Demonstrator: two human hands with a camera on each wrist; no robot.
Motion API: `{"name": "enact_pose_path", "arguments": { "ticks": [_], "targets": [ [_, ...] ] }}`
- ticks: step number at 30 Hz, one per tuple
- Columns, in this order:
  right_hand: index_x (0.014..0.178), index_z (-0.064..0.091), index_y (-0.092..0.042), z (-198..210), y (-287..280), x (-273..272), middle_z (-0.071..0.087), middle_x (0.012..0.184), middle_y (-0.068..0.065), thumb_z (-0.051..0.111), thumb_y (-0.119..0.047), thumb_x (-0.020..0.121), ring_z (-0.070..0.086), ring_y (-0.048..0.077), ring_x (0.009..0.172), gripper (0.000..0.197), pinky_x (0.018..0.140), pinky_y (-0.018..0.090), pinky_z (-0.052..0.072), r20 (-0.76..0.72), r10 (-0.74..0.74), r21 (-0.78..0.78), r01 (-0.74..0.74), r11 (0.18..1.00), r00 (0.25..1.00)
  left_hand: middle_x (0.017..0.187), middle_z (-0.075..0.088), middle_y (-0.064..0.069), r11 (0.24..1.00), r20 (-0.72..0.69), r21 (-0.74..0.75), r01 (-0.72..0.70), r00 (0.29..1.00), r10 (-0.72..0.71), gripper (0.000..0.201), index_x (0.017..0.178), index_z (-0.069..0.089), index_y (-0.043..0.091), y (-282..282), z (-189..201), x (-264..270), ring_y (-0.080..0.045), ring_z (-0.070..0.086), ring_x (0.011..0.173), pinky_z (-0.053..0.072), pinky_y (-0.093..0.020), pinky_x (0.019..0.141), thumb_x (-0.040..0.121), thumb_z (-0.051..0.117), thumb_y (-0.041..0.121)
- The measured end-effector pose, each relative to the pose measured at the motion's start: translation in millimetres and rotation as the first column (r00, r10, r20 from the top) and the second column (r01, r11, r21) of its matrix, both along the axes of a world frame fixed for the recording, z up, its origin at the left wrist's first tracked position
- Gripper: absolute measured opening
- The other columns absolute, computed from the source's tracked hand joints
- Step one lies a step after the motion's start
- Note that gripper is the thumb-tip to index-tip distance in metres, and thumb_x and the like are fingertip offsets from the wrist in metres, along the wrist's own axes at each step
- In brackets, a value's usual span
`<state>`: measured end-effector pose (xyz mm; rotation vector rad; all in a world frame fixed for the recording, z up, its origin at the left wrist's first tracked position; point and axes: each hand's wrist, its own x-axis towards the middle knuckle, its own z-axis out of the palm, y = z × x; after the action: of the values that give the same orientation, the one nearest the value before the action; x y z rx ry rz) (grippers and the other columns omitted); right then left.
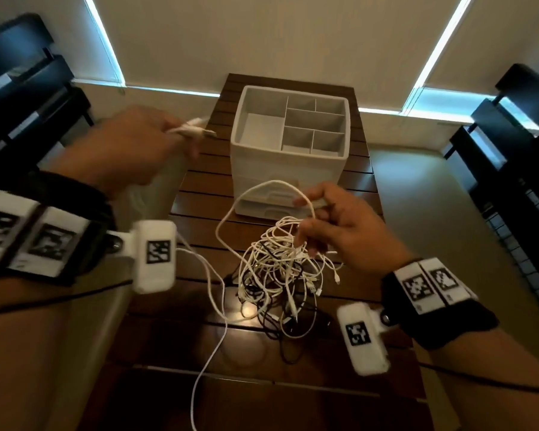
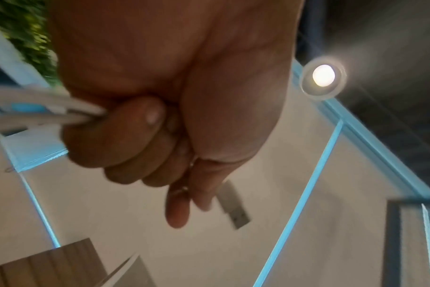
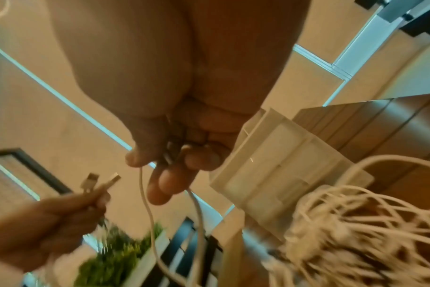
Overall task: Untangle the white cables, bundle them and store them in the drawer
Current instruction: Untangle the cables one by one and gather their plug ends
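Untangling is in hand: the left hand (image 1: 128, 147) grips 2 freed plug ends (image 1: 193, 129), the right hand (image 1: 339, 225) pinches the cable tangle (image 1: 277, 275) hanging to the desk (image 1: 199, 188); next, tease 1 strand free.

Motion blurs the left hand (image 1: 131, 147); the drawers (image 1: 277, 203) sit half-hidden behind cable.
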<state>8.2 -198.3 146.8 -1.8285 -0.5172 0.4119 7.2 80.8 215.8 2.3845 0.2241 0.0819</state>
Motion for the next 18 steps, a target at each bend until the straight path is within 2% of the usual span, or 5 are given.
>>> {"name": "enact_pose_path", "arguments": {
  "ticks": [3, 6, 11, 14, 18],
  "targets": [
    [0.096, 0.064, -0.023, -36, -6, -24, 0.070, 0.083, 0.005, 0.058, -0.012, 0.092, 0.066, 0.021, 0.072, 0.014, 0.062, 0.026, 0.053, -0.187, 0.133, -0.233, -0.176, 0.957, 0.973, 0.046, 0.027, 0.004, 0.909, -0.219, -0.392, -0.142, 0.974, 0.057, 0.034, 0.065, 0.048, 0.014, 23, 5, 0, -0.007, 0.023, 0.033, 0.018, -0.014, 0.034, 0.098, 0.048, 0.022],
    [0.110, 0.065, -0.029, -70, -10, -33, 0.066, 0.102, -0.011, 0.063, -0.019, 0.088, 0.062, 0.005, 0.086, 0.024, 0.072, 0.017, 0.046, -0.245, 0.375, -0.693, -0.432, 0.577, 0.894, 0.046, 0.027, 0.005, 0.906, -0.409, -0.397, -0.143, 0.912, -0.035, 0.036, 0.060, 0.044, 0.017, 12, -14, -3, -0.006, 0.020, 0.035, 0.013, -0.015, 0.034, 0.095, 0.050, 0.021],
    [0.092, 0.069, -0.024, -59, -5, 13, 0.067, 0.089, -0.007, 0.058, -0.012, 0.088, 0.061, 0.004, 0.075, 0.017, 0.069, 0.020, 0.050, 0.230, -0.061, -0.566, 0.185, 0.803, 0.971, 0.052, 0.030, 0.004, 0.886, -0.556, -0.453, -0.095, 0.807, -0.198, 0.030, 0.065, 0.046, 0.018, -28, -76, -7, -0.009, 0.021, 0.040, 0.013, -0.017, 0.040, 0.095, 0.052, 0.021],
    [0.094, 0.072, -0.014, -70, 2, 54, 0.070, 0.098, 0.005, 0.053, -0.016, 0.088, 0.064, 0.021, 0.091, 0.020, 0.075, 0.025, 0.046, 0.245, -0.112, -0.714, 0.257, 0.651, 0.963, 0.052, 0.033, 0.005, 0.866, -0.471, -0.498, -0.044, 0.852, -0.228, 0.026, 0.071, 0.048, 0.019, -49, -102, 1, -0.009, 0.025, 0.040, 0.017, -0.018, 0.041, 0.096, 0.054, 0.024],
    [0.111, 0.067, -0.005, -97, 15, 67, 0.067, 0.104, 0.011, 0.050, -0.025, 0.094, 0.064, 0.027, 0.101, 0.030, 0.060, 0.024, 0.046, -0.064, -0.037, -0.888, -0.040, 0.458, 0.997, 0.045, 0.038, 0.010, 0.884, -0.365, -0.460, -0.086, 0.926, -0.100, 0.024, 0.076, 0.060, 0.014, -71, -120, 6, -0.007, 0.028, 0.036, 0.021, -0.020, 0.038, 0.096, 0.054, 0.025]
  ]
}}
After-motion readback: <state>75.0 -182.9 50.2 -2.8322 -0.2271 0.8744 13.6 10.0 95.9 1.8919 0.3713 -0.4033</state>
